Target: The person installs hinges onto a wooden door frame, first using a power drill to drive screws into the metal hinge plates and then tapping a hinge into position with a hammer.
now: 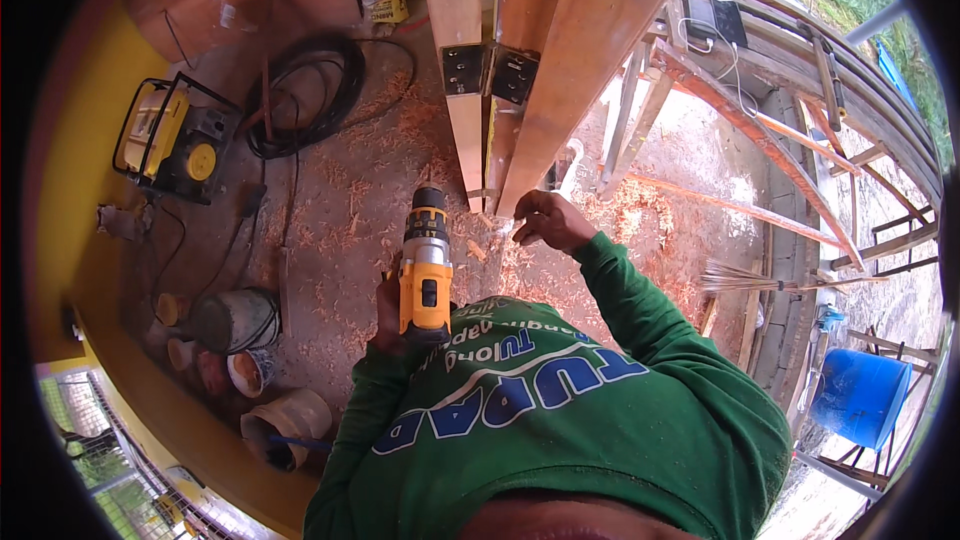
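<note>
A yellow and black cordless drill [427,275] is in my left hand [390,312], its chuck facing away from me toward the wood. Most of the left fingers are hidden behind the drill body. My right hand [552,221] is just right of the lower end of a wooden door panel [575,70], with fingers curled together. Whatever they hold, if anything, is too small to make out. Left of the panel stands a narrower wooden post [450,0]. A dark metal hinge [490,72] spans the gap between the two, one leaf on each.
A yellow and black power machine [180,140] and coiled black hose [305,95] lie left. Buckets [285,425] line the lower left wall. Wood shavings litter the floor [360,210]. Timber bracing [760,150], a stick broom [745,278] and a blue drum [860,397] stand right.
</note>
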The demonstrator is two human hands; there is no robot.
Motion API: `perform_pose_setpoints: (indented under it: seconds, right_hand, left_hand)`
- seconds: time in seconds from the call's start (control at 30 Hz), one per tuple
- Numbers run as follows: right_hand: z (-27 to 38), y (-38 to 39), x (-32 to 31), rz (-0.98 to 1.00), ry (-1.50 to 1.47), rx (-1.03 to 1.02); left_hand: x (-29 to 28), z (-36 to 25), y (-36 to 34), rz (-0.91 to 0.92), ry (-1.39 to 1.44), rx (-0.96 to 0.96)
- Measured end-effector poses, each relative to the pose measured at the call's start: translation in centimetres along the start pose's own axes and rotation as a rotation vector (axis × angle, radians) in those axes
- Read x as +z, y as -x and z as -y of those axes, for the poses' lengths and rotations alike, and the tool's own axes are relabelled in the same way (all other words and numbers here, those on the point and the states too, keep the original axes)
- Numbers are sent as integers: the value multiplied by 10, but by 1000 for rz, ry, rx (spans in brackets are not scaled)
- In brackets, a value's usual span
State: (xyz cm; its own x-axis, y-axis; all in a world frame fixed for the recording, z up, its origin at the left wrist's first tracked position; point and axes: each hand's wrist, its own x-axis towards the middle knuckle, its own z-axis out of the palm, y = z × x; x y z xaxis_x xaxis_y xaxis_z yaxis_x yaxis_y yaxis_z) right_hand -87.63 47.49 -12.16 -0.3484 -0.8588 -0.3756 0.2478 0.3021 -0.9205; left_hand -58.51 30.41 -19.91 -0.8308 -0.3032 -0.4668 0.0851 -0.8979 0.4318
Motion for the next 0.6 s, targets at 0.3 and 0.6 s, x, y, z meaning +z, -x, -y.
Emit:
perform_pose_setpoints:
  seconds: [0.3, 0.6]
  right_hand:
    - [-56, 29, -9, 11, -94, 211]
    - [38, 34, 29, -66, 360, -271]
  left_hand:
    - [60, -5, 60, 15, -988, 421]
    - [44, 16, 70, 146, -46, 79]
